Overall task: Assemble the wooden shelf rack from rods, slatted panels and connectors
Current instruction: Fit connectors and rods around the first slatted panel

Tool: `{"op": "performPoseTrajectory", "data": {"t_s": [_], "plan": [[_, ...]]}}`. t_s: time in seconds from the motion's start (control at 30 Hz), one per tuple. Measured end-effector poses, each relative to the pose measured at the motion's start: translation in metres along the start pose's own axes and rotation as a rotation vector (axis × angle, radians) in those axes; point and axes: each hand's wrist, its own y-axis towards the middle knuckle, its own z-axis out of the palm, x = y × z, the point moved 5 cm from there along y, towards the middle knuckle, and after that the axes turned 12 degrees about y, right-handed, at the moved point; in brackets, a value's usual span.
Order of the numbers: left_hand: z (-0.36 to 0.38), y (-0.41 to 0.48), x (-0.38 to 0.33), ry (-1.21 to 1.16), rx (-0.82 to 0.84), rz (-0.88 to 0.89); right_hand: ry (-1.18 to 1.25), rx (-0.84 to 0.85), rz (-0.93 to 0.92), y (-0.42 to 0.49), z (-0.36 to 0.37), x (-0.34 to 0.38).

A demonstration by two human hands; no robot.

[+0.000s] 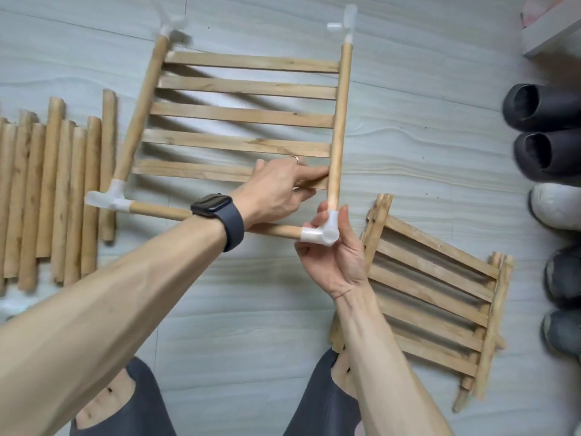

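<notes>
1. The grey wood-grain floor [251, 309] fills the view, with the person's knees at the bottom edge.
2. The slatted panel [239, 116], five slats wide, is held above the floor at the centre. It sits between a left rod [141, 111] and a right rod [341, 121], and a near rod [157, 210] crosses in front of it.
3. A stack of spare panels [430, 287] lies on the floor to the right, just beside the right forearm.
4. A row of loose rods [53, 190] lies side by side on the floor at the left, near the frame's corner.
5. Several shoes [540, 130] line the right edge.
6. The left hand [276, 187] pinches the right end of the nearest slat, with its fingers stretched on top to the right rod and its thumb below.
7. The right hand [333, 262] grips the near-right connector [327, 232], thumb and fingers wrapped around it where the near rod and right rod meet.
8. The near-left connector [110, 201] joins the left rod and near rod. Two far connectors [344, 25] cap the far rod ends, the left one blurred.
9. A dark watch [220, 212] is on the left wrist.
10. A ring [294, 158] is on a left finger.
</notes>
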Motion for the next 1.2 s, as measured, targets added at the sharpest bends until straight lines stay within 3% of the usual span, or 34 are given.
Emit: {"op": "performPoseTrajectory", "data": {"t_s": [0.33, 0.53, 0.67, 0.83, 0.97, 1.07, 1.13, 1.2], "plan": [[-0.015, -0.007, -0.011, -0.036, 0.048, 0.011, -0.006, -0.010, -0.085, -0.006, 0.022, 0.005], [0.007, -0.014, -0.025, -0.081, 0.134, -0.049, -0.126, -0.370, -0.229, -0.003, 0.017, 0.026], [0.014, -0.012, -0.030, -0.157, 0.132, -0.063, -0.174, -0.453, -0.272, -0.006, 0.011, 0.039], [0.024, -0.015, -0.022, 0.056, 0.224, -0.002, -0.290, -0.490, -0.293, -0.005, 0.002, 0.055], [0.034, -0.053, 0.004, 0.453, 0.106, -0.015, -0.684, -0.552, -0.216, -0.009, -0.005, 0.066], [0.039, -0.071, 0.023, 0.552, 0.066, -0.066, -1.096, -0.574, -0.143, -0.008, 0.001, 0.069], [0.037, -0.075, 0.030, 0.544, 0.056, -0.079, -1.360, -0.538, -0.273, -0.004, 0.006, 0.075], [0.036, -0.078, 0.036, 0.532, 0.075, -0.080, -1.725, -0.406, -0.528, -0.003, 0.022, 0.080]]}}
